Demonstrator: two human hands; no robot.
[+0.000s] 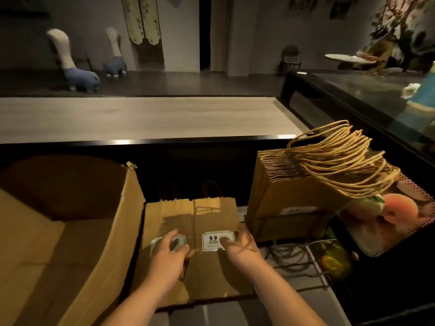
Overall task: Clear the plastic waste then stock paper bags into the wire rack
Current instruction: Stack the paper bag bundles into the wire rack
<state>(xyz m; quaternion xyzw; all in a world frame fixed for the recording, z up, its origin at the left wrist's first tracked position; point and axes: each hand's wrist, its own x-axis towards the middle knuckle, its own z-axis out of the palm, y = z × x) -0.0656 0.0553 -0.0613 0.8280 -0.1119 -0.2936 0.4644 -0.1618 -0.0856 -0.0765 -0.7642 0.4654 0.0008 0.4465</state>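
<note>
Two side-by-side stacks of flat brown paper bags (207, 217) lie in front of me, each with a white price label. My left hand (168, 251) grips the left stack at its label, fingers curled over it. My right hand (239, 243) holds the right stack at its right edge, thumb on the "9.9" label. To the right, a thick bundle of upright paper bags (287, 198) with twine handles (339, 161) stands in the wire rack (315, 262).
A large open cardboard box (70, 231) fills the left. A black counter edge (146, 140) and a light wooden top (141, 116) lie beyond. Printed peach bags (390, 215) sit at the right, beside a dark glass counter (367, 95).
</note>
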